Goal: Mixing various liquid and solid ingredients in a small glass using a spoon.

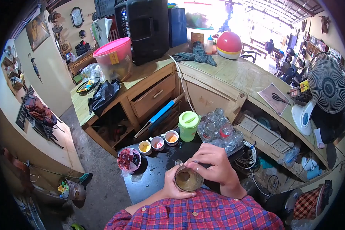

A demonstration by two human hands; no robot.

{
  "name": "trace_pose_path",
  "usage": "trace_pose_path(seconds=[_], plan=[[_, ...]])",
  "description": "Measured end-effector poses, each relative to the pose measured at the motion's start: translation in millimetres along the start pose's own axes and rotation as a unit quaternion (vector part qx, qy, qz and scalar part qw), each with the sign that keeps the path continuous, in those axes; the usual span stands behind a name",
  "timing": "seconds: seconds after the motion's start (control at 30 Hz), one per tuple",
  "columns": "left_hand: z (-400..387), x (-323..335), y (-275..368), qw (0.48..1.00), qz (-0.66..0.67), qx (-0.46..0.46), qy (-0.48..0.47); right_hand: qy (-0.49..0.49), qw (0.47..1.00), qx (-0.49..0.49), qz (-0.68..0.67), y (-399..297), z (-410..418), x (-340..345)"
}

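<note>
My left hand [172, 182] is wrapped around a clear glass mug [189, 178] close to my chest. Cloudy yellow-brown liquid fills part of it. Over the mug's rim, my right hand [211, 165] pinches a thin metal utensil [195, 162], probably a spoon, mostly hidden by the fingers. Beyond the hands, on a dark table [152, 184], three small cups stand in a row: one with yellow contents [145, 147], one with pinkish contents [157, 143] and one with orange contents [171, 138]. A lidded green pitcher [189, 126] stands to their right.
A tub with dark red contents [129, 161] sits at the table's left. Upturned glasses crowd a tray [200, 126] on the right. Past the table runs a wooden counter [233, 74] with a black speaker [143, 31], pink-lidded bucket [113, 59] and fan [327, 86]. Coiled white cable [251, 156] hangs at right.
</note>
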State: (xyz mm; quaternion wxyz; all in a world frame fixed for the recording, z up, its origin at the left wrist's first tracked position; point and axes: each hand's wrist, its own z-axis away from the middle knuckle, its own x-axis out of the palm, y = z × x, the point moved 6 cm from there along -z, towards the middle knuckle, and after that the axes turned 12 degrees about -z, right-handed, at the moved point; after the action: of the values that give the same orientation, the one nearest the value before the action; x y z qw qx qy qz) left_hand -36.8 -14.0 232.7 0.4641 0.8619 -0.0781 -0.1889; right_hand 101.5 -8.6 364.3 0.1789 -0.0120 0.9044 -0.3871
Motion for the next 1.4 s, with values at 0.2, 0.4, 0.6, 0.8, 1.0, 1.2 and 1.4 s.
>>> trace_pose_path(seconds=[0.2, 0.4, 0.6, 0.8, 1.0, 1.2, 1.4], plan=[[3.4, 4.1, -1.0, 0.999, 0.040, -0.031, -0.002, -0.002, 0.999, 0.022, -0.030, 0.3, 5.4, 1.0], [-0.5, 4.8, 5.7, 1.000, 0.016, -0.020, -0.011, -0.033, 0.997, 0.038, -0.054, 6.5, 11.9, 1.5], [-0.2, 9.7, 3.6, 1.000, 0.006, -0.009, -0.013, -0.055, 0.996, 0.051, -0.051, 9.9, 16.7, -0.2], [-0.6, 10.5, 3.8, 1.000, 0.012, -0.014, -0.009, -0.093, 0.992, 0.064, -0.047, 10.5, 17.6, -2.6], [-0.3, 9.1, 0.4, 1.000, -0.030, -0.001, 0.007, -0.081, 0.994, 0.077, -0.013, 12.8, 17.7, -2.4], [-1.6, 4.7, -0.4, 0.999, -0.038, -0.011, 0.023, -0.066, 0.995, 0.054, 0.046, 9.8, 14.6, -4.5], [-4.9, 5.8, 2.4, 0.999, -0.008, -0.032, 0.028, -0.032, 0.999, 0.016, 0.036, 0.3, 7.6, -7.7]])
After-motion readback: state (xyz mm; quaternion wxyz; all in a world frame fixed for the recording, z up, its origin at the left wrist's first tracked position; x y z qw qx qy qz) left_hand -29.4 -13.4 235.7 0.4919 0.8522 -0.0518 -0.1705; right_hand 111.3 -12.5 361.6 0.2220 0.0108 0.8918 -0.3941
